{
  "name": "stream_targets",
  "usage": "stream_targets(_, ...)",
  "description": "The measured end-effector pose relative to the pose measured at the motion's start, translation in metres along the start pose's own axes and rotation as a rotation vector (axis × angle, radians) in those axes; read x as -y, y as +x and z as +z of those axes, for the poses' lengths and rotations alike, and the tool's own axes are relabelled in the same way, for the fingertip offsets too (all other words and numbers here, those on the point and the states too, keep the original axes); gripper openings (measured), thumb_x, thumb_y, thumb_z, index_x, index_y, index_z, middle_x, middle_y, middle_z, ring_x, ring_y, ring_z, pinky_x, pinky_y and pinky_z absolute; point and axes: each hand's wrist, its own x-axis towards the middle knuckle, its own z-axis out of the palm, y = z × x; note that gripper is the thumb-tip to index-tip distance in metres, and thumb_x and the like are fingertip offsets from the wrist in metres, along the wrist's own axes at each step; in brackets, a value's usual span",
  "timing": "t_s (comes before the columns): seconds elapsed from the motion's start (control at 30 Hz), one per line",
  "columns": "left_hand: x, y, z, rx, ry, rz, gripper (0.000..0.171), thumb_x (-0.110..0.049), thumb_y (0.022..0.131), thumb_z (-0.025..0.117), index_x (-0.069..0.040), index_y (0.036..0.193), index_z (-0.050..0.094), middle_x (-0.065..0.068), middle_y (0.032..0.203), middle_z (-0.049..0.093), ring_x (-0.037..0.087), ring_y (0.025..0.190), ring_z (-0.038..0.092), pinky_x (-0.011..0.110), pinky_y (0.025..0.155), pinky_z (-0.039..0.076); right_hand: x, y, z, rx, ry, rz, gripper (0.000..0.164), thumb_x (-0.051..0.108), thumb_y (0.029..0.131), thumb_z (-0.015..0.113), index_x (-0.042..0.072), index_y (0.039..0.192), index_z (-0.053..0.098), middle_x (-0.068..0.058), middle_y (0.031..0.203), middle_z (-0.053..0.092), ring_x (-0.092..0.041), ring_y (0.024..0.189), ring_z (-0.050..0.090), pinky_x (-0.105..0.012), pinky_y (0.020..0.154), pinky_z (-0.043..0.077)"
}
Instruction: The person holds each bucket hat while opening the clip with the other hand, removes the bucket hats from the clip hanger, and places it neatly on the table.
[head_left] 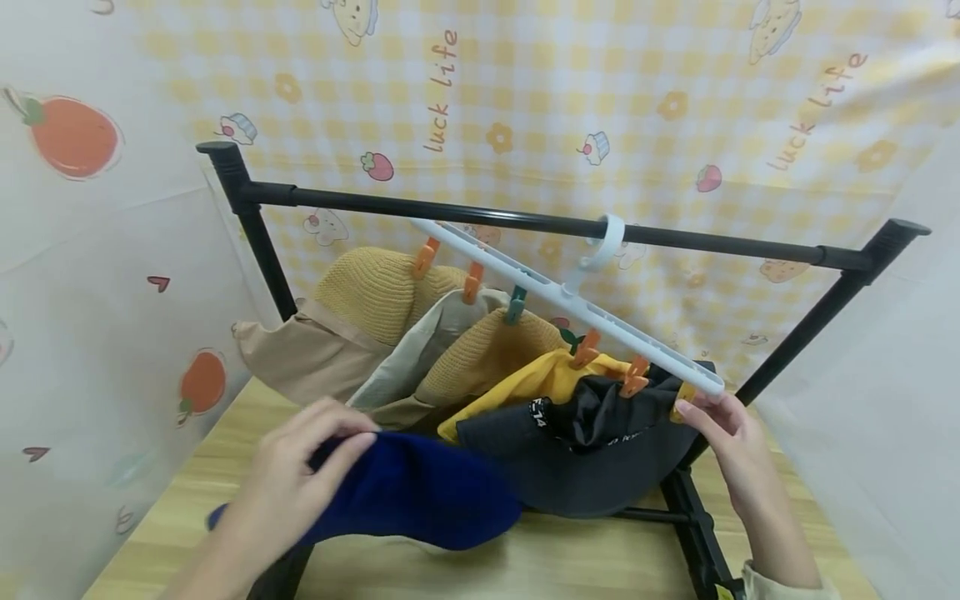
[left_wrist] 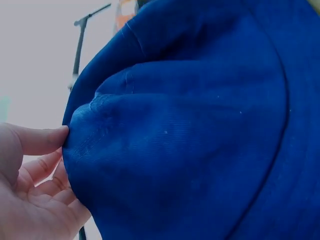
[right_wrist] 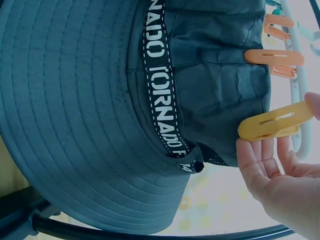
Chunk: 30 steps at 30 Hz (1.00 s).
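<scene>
My left hand [head_left: 296, 467] pinches the crown edge of a blue bucket hat [head_left: 427, 492] between thumb and fingers, in front of the rack. In the left wrist view the blue cloth [left_wrist: 175, 145] fills most of the frame. At the low right end of a white clip hanger [head_left: 558, 293], my right hand [head_left: 738, 450] grips a yellow clip [right_wrist: 272, 122]. That clip sits at the crown of a black bucket hat [right_wrist: 210, 85] with white lettering on its band. An orange clip [right_wrist: 272, 57] also holds this crown. The hanger tilts, left end higher, its hook [head_left: 613, 242] over the black rail.
Farther along the hanger hang a yellow hat [head_left: 525, 385], a woven straw hat [head_left: 480, 350], a pale hat [head_left: 427, 333] and a beige-brimmed straw hat [head_left: 367, 296]. The black rack [head_left: 450, 212] stands on a wooden surface [head_left: 570, 567], with a patterned curtain [head_left: 540, 92] behind.
</scene>
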Motion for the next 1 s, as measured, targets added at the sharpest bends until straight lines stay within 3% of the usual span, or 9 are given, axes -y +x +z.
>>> stream_targets(0.13, 0.011, -0.006, -0.034, -0.041, 0.131, -0.045, 0.024, 0.005, 0.076, 0.071, -0.017, 0.085, 0.067, -0.009, 0.083, 0.062, -0.007, 0.081, 0.052, 0.006, 0.078, 0.036, -0.003, -0.001, -0.003, -0.021, 0.019, -0.023, 0.019, 0.025, 0.093, 0.056, 0.016, 0.108, 0.047, 0.016, 0.098, 0.050, 0.003, 0.093, 0.049, -0.012, 0.078, 0.032)
stream_targets(0.33, 0.041, -0.023, -0.083, -0.069, 0.299, -0.242, 0.010, 0.000, 0.083, 0.066, -0.008, 0.087, 0.065, -0.012, 0.084, 0.056, -0.016, 0.080, 0.042, 0.004, 0.071, 0.032, -0.006, -0.001, -0.008, -0.044, 0.004, -0.031, 0.021, 0.026, 0.093, 0.056, 0.016, 0.109, 0.047, 0.017, 0.098, 0.051, 0.005, 0.092, 0.050, -0.009, 0.076, 0.033)
stream_targets(0.53, 0.085, -0.043, -0.116, -0.006, 0.502, -0.409, 0.004, -0.009, 0.089, 0.060, -0.005, 0.088, 0.059, 0.006, 0.081, 0.057, -0.028, 0.073, 0.026, 0.014, 0.055, 0.028, -0.009, -0.003, -0.011, -0.074, 0.015, -0.014, 0.019, 0.024, 0.093, 0.058, 0.019, 0.108, 0.047, 0.020, 0.096, 0.051, 0.006, 0.090, 0.050, -0.008, 0.075, 0.033)
stream_targets(0.63, 0.103, -0.047, -0.126, 0.013, 0.525, -0.463, 0.008, -0.008, 0.091, 0.057, 0.000, 0.089, 0.058, 0.020, 0.084, 0.059, -0.029, 0.070, 0.023, 0.017, 0.055, 0.027, -0.009, -0.004, -0.012, -0.077, 0.010, -0.002, 0.020, 0.026, 0.093, 0.057, 0.019, 0.108, 0.047, 0.019, 0.096, 0.051, 0.006, 0.090, 0.049, -0.009, 0.074, 0.033)
stream_targets(0.7, 0.111, -0.045, -0.128, 0.034, 0.541, -0.520, 0.013, -0.009, 0.092, 0.054, 0.003, 0.092, 0.057, 0.027, 0.088, 0.058, -0.018, 0.069, 0.040, 0.024, 0.060, 0.033, -0.009, -0.003, -0.012, -0.074, 0.006, 0.005, 0.021, 0.026, 0.093, 0.057, 0.019, 0.109, 0.046, 0.018, 0.096, 0.051, 0.006, 0.091, 0.049, -0.009, 0.074, 0.033)
stream_targets(0.77, 0.120, -0.042, -0.129, 0.042, 0.543, -0.559, 0.017, -0.011, 0.093, 0.052, 0.005, 0.094, 0.057, 0.029, 0.092, 0.057, -0.015, 0.068, 0.041, 0.029, 0.063, 0.033, -0.009, -0.003, -0.011, -0.070, 0.000, 0.009, 0.021, 0.027, 0.093, 0.057, 0.019, 0.109, 0.046, 0.019, 0.097, 0.051, 0.006, 0.091, 0.049, -0.009, 0.074, 0.032)
stream_targets(0.87, 0.131, -0.033, -0.122, 0.059, 0.510, -0.603, 0.021, -0.014, 0.094, 0.051, 0.006, 0.097, 0.056, 0.031, 0.095, 0.057, -0.013, 0.067, 0.042, 0.030, 0.063, 0.035, -0.009, -0.002, -0.010, -0.071, 0.002, 0.011, 0.022, 0.027, 0.093, 0.057, 0.018, 0.109, 0.046, 0.018, 0.097, 0.050, 0.005, 0.091, 0.049, -0.009, 0.074, 0.032)
stream_targets(0.93, 0.141, -0.027, -0.114, 0.058, 0.457, -0.630, 0.024, -0.017, 0.094, 0.051, 0.005, 0.100, 0.057, 0.031, 0.096, 0.059, -0.024, 0.067, 0.028, 0.023, 0.059, 0.033, -0.009, -0.002, -0.009, -0.073, 0.011, 0.009, 0.021, 0.027, 0.093, 0.057, 0.018, 0.109, 0.046, 0.018, 0.097, 0.050, 0.005, 0.090, 0.049, -0.009, 0.074, 0.033)
stream_targets(1.0, 0.150, -0.020, -0.102, 0.048, 0.390, -0.685, 0.028, -0.021, 0.096, 0.049, 0.004, 0.103, 0.057, 0.031, 0.101, 0.060, -0.023, 0.067, 0.029, 0.021, 0.059, 0.033, -0.010, -0.002, -0.007, -0.071, 0.040, 0.004, 0.021, 0.025, 0.093, 0.057, 0.017, 0.109, 0.047, 0.018, 0.097, 0.051, 0.005, 0.090, 0.050, -0.009, 0.075, 0.033)
